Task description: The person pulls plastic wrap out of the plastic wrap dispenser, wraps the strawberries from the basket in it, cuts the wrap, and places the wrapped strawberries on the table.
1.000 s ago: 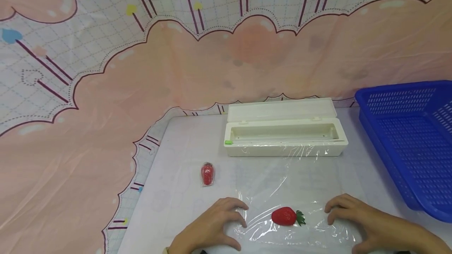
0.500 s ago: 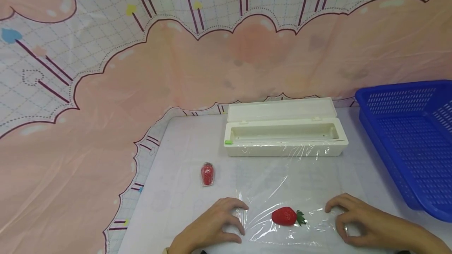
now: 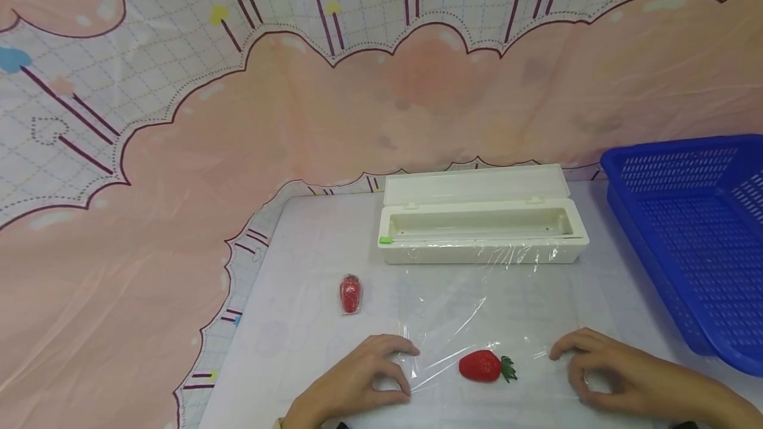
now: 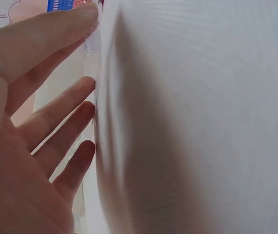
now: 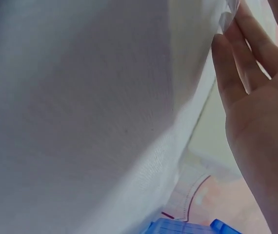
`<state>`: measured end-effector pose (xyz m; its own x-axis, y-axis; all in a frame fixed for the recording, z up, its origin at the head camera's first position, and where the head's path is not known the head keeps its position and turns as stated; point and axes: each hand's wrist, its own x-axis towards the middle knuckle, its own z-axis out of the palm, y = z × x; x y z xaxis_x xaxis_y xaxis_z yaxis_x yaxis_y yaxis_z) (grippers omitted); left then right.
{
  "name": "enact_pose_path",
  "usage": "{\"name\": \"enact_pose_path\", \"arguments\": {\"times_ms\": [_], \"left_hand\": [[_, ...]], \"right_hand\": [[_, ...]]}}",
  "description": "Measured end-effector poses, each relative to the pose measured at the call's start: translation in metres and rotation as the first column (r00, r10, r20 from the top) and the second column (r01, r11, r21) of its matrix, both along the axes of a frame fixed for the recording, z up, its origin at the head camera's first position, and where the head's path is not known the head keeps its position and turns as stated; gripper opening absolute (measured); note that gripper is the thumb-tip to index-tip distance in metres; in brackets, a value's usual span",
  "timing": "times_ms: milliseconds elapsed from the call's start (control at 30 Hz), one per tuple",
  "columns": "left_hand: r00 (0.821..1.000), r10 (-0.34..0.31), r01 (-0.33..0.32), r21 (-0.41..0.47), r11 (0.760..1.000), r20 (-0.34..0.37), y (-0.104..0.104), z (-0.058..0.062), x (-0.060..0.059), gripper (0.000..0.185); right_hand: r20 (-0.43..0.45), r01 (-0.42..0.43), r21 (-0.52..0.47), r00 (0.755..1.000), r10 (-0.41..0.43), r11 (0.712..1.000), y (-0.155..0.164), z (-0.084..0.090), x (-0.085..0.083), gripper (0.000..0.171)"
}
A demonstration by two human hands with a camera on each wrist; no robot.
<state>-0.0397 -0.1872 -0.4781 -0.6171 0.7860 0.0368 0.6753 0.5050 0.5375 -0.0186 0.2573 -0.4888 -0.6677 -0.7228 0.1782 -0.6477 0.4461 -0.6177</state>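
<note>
A red strawberry [image 3: 480, 366] with green leaves lies on a sheet of clear cling film [image 3: 447, 310] spread over the white table. The film runs back to a long white cling film dispenser [image 3: 483, 253], its lid up. At the sheet's near left side my left hand [image 3: 363, 376] pinches the film between thumb and fingers; its other fingers spread loosely in the left wrist view. Opposite, my right hand [image 3: 626, 376] pinches the near right side, thumb and finger forming a ring. A bit of film [image 5: 229, 12] shows at its fingertips in the right wrist view.
A second, wrapped strawberry [image 3: 350, 294] lies to the left of the film. A blue plastic basket [image 3: 650, 270] stands at the right. Behind the table hangs a pink patterned cloth [image 3: 357, 111]. A green slider [image 3: 385, 240] sits at the dispenser's left end.
Both thumbs have moved up to the fingers, the right first, and now pinch the film. Reflections on the film's near part have shifted. The strawberry stays in place.
</note>
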Motion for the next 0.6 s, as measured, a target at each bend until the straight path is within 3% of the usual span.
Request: {"name": "enact_pose_path", "arguments": {"times_ms": [133,333,433,600], "left_hand": [[0.999,0.015,-0.017,0.031,0.999,0.048,0.000,0.002,0.000,0.007],[0.999,0.011,-0.016,0.105,0.994,0.050,0.000,0.003,-0.002,0.007],[0.996,0.032,-0.042,0.113,0.993,0.089,-0.001,0.004,-0.002,0.007],[0.984,0.072,-0.090,0.102,0.991,0.164,-0.001,0.005,-0.002,0.008]], "right_hand": [[0.056,0.001,-0.010,0.998,0.000,1.000,0.002,0.003,-0.002,0.027],[0.035,-0.019,-0.068,0.999,0.021,0.997,0.007,0.003,-0.005,0.030],[0.043,-0.022,-0.069,0.999,0.025,0.997,0.010,0.003,-0.008,0.030],[0.185,-0.017,-0.035,0.982,0.023,0.999,0.011,0.009,-0.011,0.019]]}}
